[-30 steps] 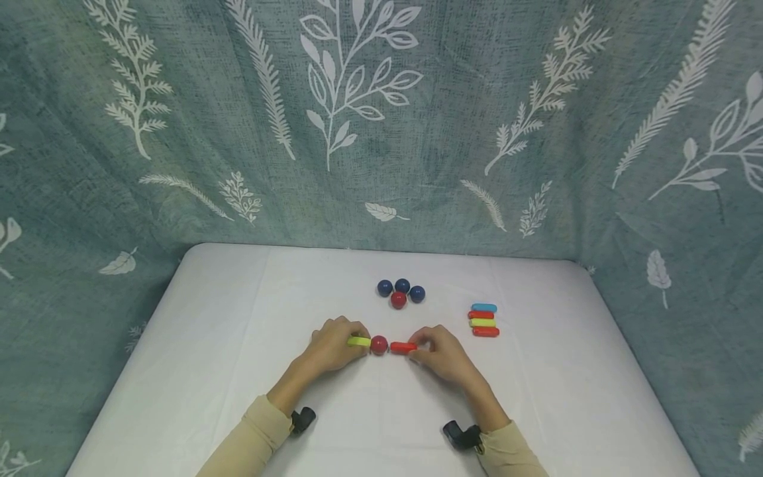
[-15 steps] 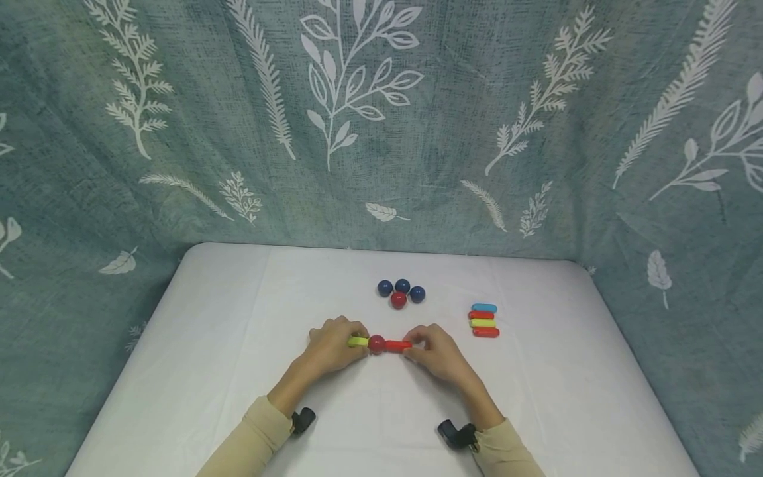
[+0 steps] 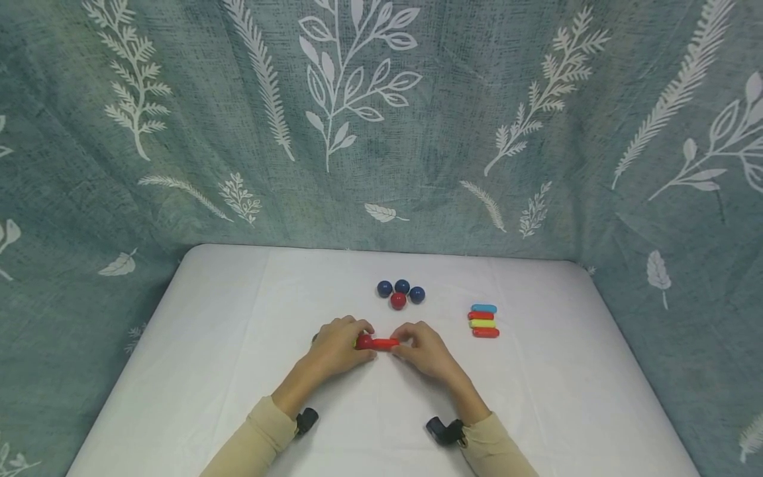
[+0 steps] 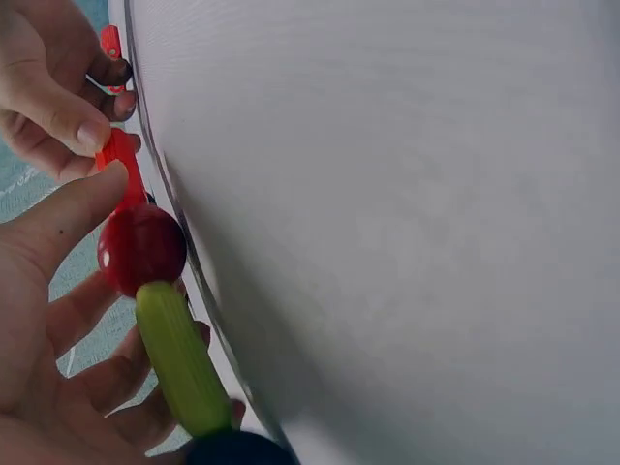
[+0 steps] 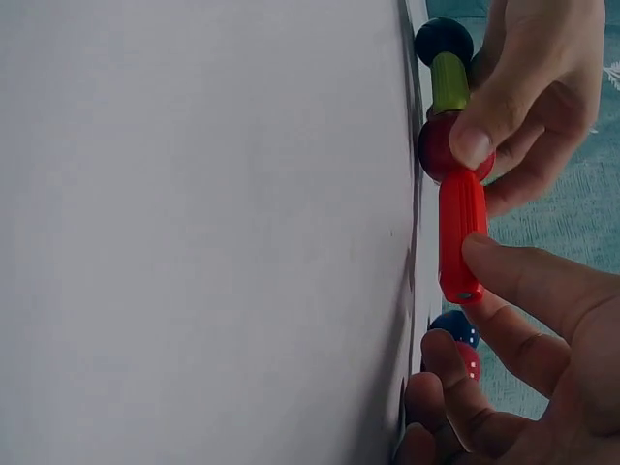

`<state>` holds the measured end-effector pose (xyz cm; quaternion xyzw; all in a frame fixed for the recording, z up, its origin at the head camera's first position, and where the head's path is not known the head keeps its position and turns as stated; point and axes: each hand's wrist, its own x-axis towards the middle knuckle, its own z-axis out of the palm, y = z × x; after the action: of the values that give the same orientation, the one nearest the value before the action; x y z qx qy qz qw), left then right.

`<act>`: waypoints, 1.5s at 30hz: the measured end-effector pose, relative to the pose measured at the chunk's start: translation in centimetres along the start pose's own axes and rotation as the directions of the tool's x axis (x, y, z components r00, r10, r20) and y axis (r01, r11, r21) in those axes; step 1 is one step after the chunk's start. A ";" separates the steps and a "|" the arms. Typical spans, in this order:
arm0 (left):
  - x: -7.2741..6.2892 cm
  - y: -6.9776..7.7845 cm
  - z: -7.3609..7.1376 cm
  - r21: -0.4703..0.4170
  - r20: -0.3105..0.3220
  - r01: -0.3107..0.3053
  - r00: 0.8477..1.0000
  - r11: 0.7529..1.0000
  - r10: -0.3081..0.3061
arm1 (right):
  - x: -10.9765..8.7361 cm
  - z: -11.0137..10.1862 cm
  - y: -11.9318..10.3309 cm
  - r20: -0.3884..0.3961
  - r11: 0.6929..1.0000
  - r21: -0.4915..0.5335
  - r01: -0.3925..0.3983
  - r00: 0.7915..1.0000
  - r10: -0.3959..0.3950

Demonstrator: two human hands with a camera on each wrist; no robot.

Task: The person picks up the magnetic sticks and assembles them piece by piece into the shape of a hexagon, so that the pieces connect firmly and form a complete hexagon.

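In the head view my left hand (image 3: 338,346) and right hand (image 3: 426,351) face each other over the middle of the table. Between them runs a straight chain. It consists of a dark blue ball (image 5: 443,41), a yellow-green rod (image 4: 179,358), a red ball (image 5: 438,150) and a red rod (image 5: 457,218), joined end to end. My left thumb and fingers pinch the red ball, with the yellow-green rod lying along the palm side. The right thumb and forefinger pinch the red rod near its free end, while the other fingers curl loosely.
Behind the hands sits a cluster of several balls, dark blue ones (image 3: 402,286) and a red one (image 3: 398,301). A stack of short rods (image 3: 483,323) in blue, red and yellow-green lies at the right on the white table (image 3: 250,291). A patterned curtain (image 3: 381,132) hangs behind.
The red rod, first apart from the red ball, now meets it. My right hand has moved left with the rod. My left fingers have shifted from the yellow-green rod to the red ball.
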<state>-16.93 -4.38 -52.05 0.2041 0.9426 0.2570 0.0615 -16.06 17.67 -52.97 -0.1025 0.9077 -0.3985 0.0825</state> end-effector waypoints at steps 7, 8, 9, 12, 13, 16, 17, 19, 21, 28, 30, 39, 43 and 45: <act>0.3 0.1 0.3 -0.048 0.016 -0.017 1.000 0.999 0.017 | 0.5 0.7 -0.4 0.016 0.999 0.006 0.041 0.999 -0.041; 0.3 0.1 0.3 -0.046 0.016 -0.017 1.000 0.999 0.018 | 0.5 0.8 -0.4 0.016 0.999 0.003 0.043 0.999 -0.043; 0.4 0.1 0.3 -0.045 0.015 -0.019 1.000 0.999 0.019 | 0.5 0.8 -0.4 0.017 0.999 0.002 0.044 0.999 -0.044; 0.4 0.1 0.3 -0.049 0.016 -0.022 1.000 0.999 0.023 | 0.6 0.8 -0.5 0.016 0.999 0.003 0.041 0.999 -0.041; 0.4 0.1 0.3 -0.051 0.016 -0.024 1.000 0.998 0.025 | 0.6 0.8 -0.5 0.015 0.999 0.004 0.038 0.999 -0.038; 0.4 0.1 0.3 -0.053 0.014 -0.029 0.999 0.998 0.030 | 0.5 0.8 -0.5 0.013 0.999 0.005 0.038 0.999 -0.038; 0.4 0.1 0.2 -0.053 0.014 -0.030 0.999 0.998 0.031 | 0.5 0.8 -0.6 0.013 0.999 0.005 0.038 0.999 -0.038; 0.4 0.1 0.2 -0.054 0.016 -0.030 0.999 0.998 0.031 | 0.5 0.8 -0.6 0.014 0.999 0.005 0.036 0.999 -0.036; 0.4 0.1 0.2 -0.054 0.017 -0.031 0.999 0.998 0.032 | 0.5 0.7 -0.6 0.018 0.999 0.001 0.033 0.999 -0.033; 0.3 0.1 0.3 -0.051 0.023 -0.017 1.000 0.999 0.018 | 1.3 -0.6 0.2 -0.084 0.998 0.014 -0.056 0.995 0.057; 0.3 0.1 0.4 -0.051 0.029 -0.008 1.000 0.999 0.009 | 1.8 -1.3 0.5 -0.138 0.997 0.024 -0.075 0.987 0.077; 0.3 0.1 0.4 -0.060 0.043 -0.002 0.999 0.998 0.004 | 4.3 -3.5 2.3 -0.258 0.986 0.082 -0.148 0.952 0.165; 0.2 0.2 0.3 -0.061 0.041 0.000 0.999 0.998 0.002 | 5.2 -3.8 2.7 -0.284 0.982 0.103 -0.160 0.941 0.183; 0.1 0.3 0.2 -0.064 0.039 0.001 0.999 0.998 0.001 | 5.6 -3.9 2.7 -0.279 0.980 0.098 -0.172 0.941 0.193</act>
<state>-16.91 -3.99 -52.02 0.2069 0.9326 0.2830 0.0862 -22.73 20.80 -52.80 0.0440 0.9007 -0.4320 -0.0097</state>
